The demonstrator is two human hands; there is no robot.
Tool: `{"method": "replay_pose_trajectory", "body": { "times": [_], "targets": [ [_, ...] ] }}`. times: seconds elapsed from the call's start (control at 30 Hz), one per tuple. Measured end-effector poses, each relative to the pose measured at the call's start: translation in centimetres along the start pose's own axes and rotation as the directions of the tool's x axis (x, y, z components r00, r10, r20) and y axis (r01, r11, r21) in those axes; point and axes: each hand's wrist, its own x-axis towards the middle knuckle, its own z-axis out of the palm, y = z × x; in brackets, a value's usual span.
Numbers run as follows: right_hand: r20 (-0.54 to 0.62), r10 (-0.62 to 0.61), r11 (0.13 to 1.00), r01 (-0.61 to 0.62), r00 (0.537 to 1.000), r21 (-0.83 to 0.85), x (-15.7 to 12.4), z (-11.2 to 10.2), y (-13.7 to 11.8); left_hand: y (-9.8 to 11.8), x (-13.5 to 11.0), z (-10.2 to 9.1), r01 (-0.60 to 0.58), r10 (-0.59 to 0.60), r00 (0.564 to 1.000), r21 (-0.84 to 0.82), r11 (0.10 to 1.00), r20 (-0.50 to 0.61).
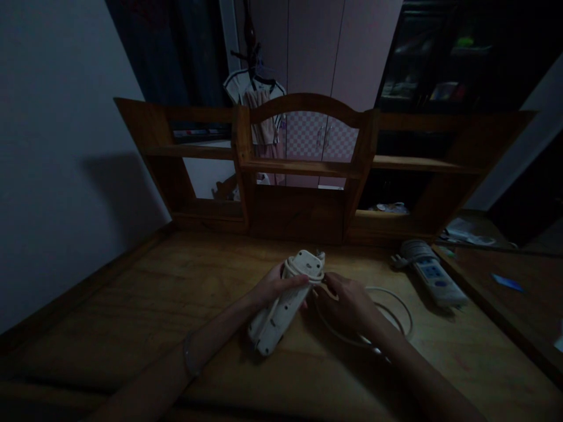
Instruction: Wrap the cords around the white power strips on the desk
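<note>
A white power strip (pixel 281 316) is tilted above the wooden desk, its underside with screw holes facing me. My left hand (pixel 277 285) is closed around its upper part, thumb across the face. Turns of white cord (pixel 292 268) are wrapped about the strip's far end. Beside that end, my right hand (pixel 345 298) is closed with fingertips pinching the cord close to the strip. A loose loop of the cord (pixel 411 319) lies on the desk behind and right of my right hand. The strip's sockets are turned away from view.
A second power strip (pixel 440 283) with its cord wound round one end lies at the desk's right. A wooden shelf unit (pixel 299 214) stands along the desk's back edge. To the right, a lower surface holds a blue card (pixel 506 282). The wall (pixel 88 193) borders the left side.
</note>
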Motion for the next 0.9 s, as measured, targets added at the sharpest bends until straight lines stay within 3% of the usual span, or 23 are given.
{"method": "replay_pose_trajectory", "body": {
  "times": [0.23,0.6,0.9],
  "targets": [
    [-0.001,-0.034,0.999,0.034,0.999,-0.038,-0.5,-0.3,-1.3,-0.4,0.3,0.4,-0.027,0.022,0.98,-0.021,0.999,-0.197],
    [-0.118,0.115,0.988,-0.126,0.986,-0.089,0.0,0.6,-1.6,0.4,-0.9,2.5,-0.094,0.084,0.976,-0.042,0.995,-0.198],
    [-0.163,0.031,0.952,-0.078,0.986,-0.294,0.0,0.2,-1.6,0.2,-0.7,2.4,-0.142,0.142,0.963,0.02,0.99,-0.228]
  ]
}}
